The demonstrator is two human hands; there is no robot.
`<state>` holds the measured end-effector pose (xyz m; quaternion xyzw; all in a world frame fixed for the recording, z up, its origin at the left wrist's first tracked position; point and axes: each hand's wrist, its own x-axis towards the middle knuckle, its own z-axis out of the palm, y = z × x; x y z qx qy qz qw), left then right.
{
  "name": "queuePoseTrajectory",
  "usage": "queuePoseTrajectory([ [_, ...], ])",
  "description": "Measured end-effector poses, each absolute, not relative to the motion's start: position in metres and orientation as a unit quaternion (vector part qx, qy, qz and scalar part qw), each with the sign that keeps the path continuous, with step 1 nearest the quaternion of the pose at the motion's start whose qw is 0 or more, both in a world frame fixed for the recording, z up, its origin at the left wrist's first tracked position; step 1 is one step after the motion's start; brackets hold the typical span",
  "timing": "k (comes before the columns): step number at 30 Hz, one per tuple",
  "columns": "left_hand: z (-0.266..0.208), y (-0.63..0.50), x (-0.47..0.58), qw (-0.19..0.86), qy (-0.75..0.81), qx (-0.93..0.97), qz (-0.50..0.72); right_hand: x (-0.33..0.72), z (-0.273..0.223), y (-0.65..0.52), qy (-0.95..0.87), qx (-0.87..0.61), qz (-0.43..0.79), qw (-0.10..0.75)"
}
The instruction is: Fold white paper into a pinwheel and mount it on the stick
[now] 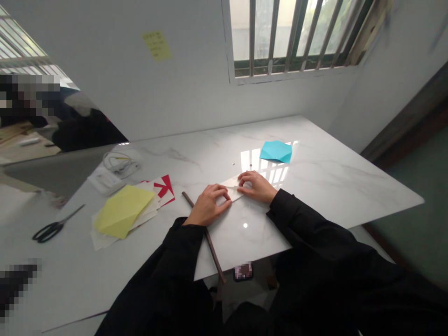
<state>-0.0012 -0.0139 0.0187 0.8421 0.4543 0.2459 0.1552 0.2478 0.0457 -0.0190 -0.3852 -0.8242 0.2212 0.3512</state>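
crm paper (235, 192), yel sheet (124, 210), grey-veined wht tbl (325, 186)

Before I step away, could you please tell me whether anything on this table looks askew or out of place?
Yes, slightly: the brown strip runs slantwise beneath the left hand, its near end poking past the edge of the table. The yellow sheet also sits askew on paler papers. I see no spill.

- The person wears a black, long-sleeved top (374, 280).
- Right sleeve (324, 231): loose, creased, with a broad cuff (283, 207) just beside the right hand (257, 187).
- Left sleeve (164, 266): black too, wrinkled, left of the right hand.
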Motion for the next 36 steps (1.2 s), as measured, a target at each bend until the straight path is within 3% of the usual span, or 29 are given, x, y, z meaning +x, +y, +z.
queuePoseTrajectory([
  [7, 0.019, -0.015, -0.001, 0.151, 0.453, 0.846, 0.238, 0.255, -0.016, 0.050, -0.784, -0.390, 0.298, 0.380],
  [20, 0.017, -0.016, 0.002, 0.127, 0.477, 0.825, 0.275, 0.256, -0.010, 0.047, -0.794, -0.395, 0.276, 0.369],
  [36, 0.016, -0.017, 0.000, 0.174, 0.545, 0.758, 0.313, 0.285, -0.013, 0.049, -0.792, -0.405, 0.300, 0.345],
])
